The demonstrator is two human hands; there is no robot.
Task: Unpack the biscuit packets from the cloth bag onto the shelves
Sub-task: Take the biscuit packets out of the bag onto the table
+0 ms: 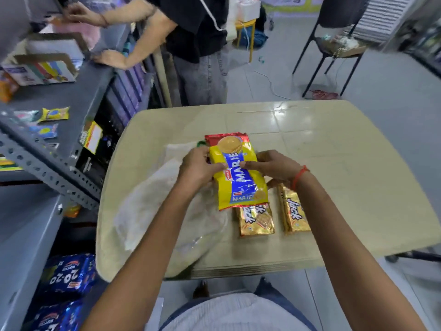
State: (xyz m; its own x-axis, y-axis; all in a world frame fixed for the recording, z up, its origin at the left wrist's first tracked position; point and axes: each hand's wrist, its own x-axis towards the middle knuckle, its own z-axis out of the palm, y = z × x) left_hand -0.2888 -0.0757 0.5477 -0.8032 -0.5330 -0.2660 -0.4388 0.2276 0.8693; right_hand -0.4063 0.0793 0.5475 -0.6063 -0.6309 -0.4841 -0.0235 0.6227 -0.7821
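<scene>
A yellow and blue Marie biscuit packet (238,173) is held over the beige table (334,168) by both hands. My left hand (198,166) grips its left edge and my right hand (269,167) grips its right edge. Under it lies the whitish cloth bag (162,211), flattened on the table's left half. Two gold Jack biscuit packets (256,219) (294,211) lie side by side on the table just below the Marie packet, one partly covered by it. Grey metal shelves (59,96) stand to the left.
Another person (195,39) stands behind the table, both hands on the upper shelf. Small packets (55,113) and cardboard boxes (45,68) lie on that shelf. Blue 20-20 biscuit packs (69,273) fill the low shelf. A black chair (334,44) stands at the back right.
</scene>
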